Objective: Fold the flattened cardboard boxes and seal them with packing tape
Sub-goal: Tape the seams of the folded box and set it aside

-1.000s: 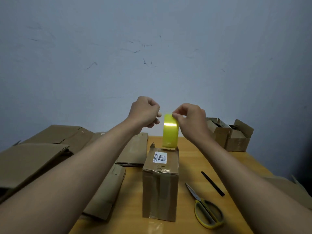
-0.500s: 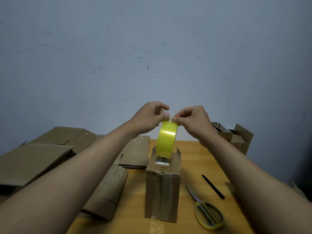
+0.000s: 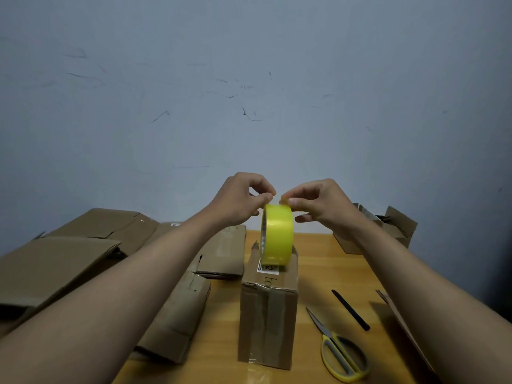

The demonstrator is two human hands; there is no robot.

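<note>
While the roll stands on edge: sealing step, hunting the tape's free end.
Tape roll (image 3: 277, 238): centre frame, upright on the folded box (image 3: 268, 314).
Left hand (image 3: 238, 200): fingertips pinching at the roll's top.
Right hand (image 3: 318, 205): curled around the roll's top, steadying it.
Next move: probably peel a strip, lay it along the seam.
Room: scissors (image 3: 342, 353) lower right, flattened boxes (image 3: 55, 261) left; table edge close right.

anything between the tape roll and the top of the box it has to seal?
Nothing visible. The yellow tape roll stands on edge on the upright box, over its white label. The left hand and right hand pinch at the roll's top edge. The scissors lie on the table, off to the right.
</note>
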